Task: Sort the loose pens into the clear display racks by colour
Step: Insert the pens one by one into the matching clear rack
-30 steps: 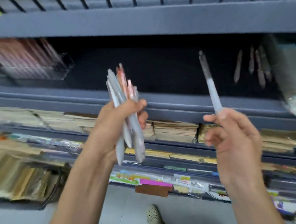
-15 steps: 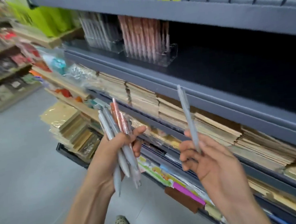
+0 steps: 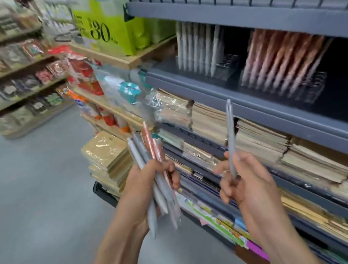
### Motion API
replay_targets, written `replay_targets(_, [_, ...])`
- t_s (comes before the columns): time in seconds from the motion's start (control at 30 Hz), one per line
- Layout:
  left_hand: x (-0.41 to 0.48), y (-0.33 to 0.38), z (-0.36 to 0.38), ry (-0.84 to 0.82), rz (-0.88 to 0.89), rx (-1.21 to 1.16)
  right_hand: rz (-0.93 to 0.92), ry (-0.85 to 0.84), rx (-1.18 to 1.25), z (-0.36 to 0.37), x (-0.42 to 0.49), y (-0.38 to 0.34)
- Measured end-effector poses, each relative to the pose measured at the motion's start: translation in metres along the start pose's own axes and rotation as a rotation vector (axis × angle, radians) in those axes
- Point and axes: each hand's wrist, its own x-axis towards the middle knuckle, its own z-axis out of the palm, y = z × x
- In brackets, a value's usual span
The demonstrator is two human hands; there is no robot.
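My left hand grips a bunch of pens, several grey and a few pink, held upright in front of the lower shelves. My right hand pinches a single grey pen, its end pointing up. On the dark shelf above stand two clear racks: one with white-grey pens on the left, one with pink pens to its right. Both hands are below and in front of the racks.
Grey metal shelving runs along the right, with stacks of brown paper goods under the pen shelf. A green sale sign and packaged goods stand at the aisle end. The grey floor lies to the left.
The view has swung left along the shelf, bringing both pen racks into sight at upper right. Both hands keep their pens, held slightly lower in the frame.
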Motion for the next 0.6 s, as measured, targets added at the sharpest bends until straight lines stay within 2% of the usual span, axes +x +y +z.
replay_targets(0.33, [0.081, 0.026, -0.020, -0.069, -0.033, 0.088, -0.076, 0.099, -0.082, 0.042, 0.052, 0.005])
replay_targets(0.6, [0.162, 0.048, -0.006, -0.099, -0.091, 0.220, -0.208, 0.333, -0.282, 0.040, 0.117, -0.013])
